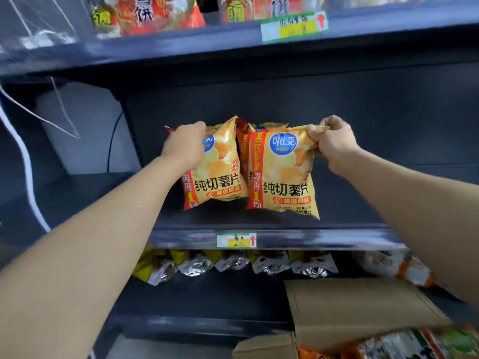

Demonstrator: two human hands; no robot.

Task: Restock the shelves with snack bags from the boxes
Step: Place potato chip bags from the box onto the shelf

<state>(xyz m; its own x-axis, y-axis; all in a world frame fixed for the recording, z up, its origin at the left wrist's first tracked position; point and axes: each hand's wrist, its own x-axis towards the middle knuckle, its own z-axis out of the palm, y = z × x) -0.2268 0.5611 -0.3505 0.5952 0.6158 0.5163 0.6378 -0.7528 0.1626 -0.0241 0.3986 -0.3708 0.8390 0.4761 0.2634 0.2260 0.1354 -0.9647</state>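
Observation:
Two yellow-orange chip bags with red side strips hang just above the dark middle shelf [363, 203]. My left hand [185, 146] grips the top of the left chip bag [217, 177]. My right hand [331, 143] pinches the top right corner of the right chip bag [283, 177]. Between and behind them show the tops of more bags of the same kind; which hand holds those I cannot tell. An open cardboard box [357, 314] with snack bags [414, 345] inside sits at the lower right.
The upper shelf carries red and yellow snack bags [145, 16] and a price label [294, 25]. The lower shelf holds a row of yellow and silver bags [233, 263]. A price tag [236, 240] marks the middle shelf's front edge. White cables [26, 156] hang at the left.

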